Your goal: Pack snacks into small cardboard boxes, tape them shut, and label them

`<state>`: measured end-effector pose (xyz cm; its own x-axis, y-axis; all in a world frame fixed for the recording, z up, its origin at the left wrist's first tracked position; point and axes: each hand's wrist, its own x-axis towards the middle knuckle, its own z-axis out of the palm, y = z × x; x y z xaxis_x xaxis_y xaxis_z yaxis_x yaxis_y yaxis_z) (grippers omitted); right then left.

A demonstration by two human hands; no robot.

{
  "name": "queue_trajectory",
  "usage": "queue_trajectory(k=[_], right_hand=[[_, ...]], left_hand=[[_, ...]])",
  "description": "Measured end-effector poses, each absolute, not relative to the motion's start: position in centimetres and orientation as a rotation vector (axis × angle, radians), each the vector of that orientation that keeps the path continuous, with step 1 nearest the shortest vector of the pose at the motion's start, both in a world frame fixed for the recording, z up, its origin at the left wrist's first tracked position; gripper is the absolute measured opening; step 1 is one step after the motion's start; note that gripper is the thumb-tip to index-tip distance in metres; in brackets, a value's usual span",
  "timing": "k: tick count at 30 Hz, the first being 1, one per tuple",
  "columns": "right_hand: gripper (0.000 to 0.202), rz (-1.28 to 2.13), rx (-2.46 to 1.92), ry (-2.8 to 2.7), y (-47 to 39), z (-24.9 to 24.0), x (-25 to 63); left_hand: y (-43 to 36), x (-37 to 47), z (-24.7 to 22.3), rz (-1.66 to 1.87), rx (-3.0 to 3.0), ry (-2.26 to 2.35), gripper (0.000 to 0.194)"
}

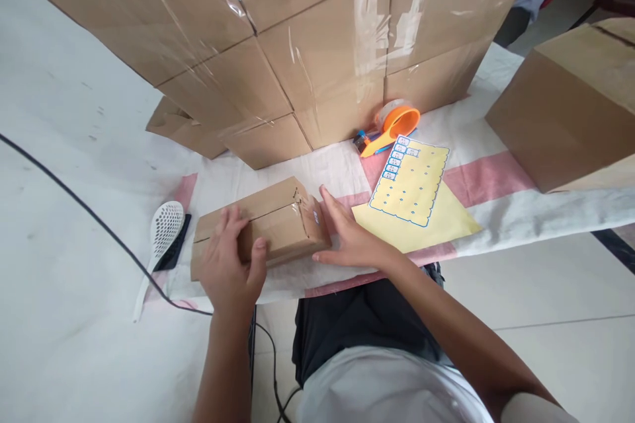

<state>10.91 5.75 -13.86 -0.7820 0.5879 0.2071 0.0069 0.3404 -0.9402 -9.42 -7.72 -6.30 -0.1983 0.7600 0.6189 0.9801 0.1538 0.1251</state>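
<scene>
A small closed cardboard box (278,228) lies on its side along the front of the cloth-covered table. My left hand (231,254) rests on its left part, the fingers bent slightly over the top and the thumb apart. Near the box's right end is my right hand (354,238), with thumb and fingers spread; whether it touches the cardboard I cannot tell. A small white label (316,217) shows on that end. Right of my right hand, a yellow label sheet (414,185) with a few printed stickers along one edge overlaps a plain yellow sheet (417,228).
A tall stack of taped cardboard boxes (322,53) fills the back. An orange tape dispenser (397,125) sits before it. To the left are a white slotted spoon (166,231) and a black cable (94,215). A larger box (570,106) stands at right.
</scene>
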Motion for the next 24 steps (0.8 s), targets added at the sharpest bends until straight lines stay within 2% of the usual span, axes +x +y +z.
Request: queue_trajectory(k=[3,11,20,24], right_hand=[[0.139,1.469,-0.381,-2.217,7.2,-13.3,9.9],[0.145,1.355,-0.346,-2.226,8.2,-12.6,7.6],[0.148,1.383,-0.365,-2.134,8.2,-11.7,7.0],[0.139,1.287,-0.310,-2.079,7.1,-12.0,7.0]], left_hand=[[-9.2,-9.6,-7.2,-0.848,-1.439,-1.902,0.027],[-10.0,-11.3,-7.1,-0.573,-1.510,-1.993,0.048],[-8.3,-10.8,-5.1,-0.485,-1.615,-2.061,0.034],[-8.8,-10.8,-4.1,-0.480,-1.658,-2.016,0.028]])
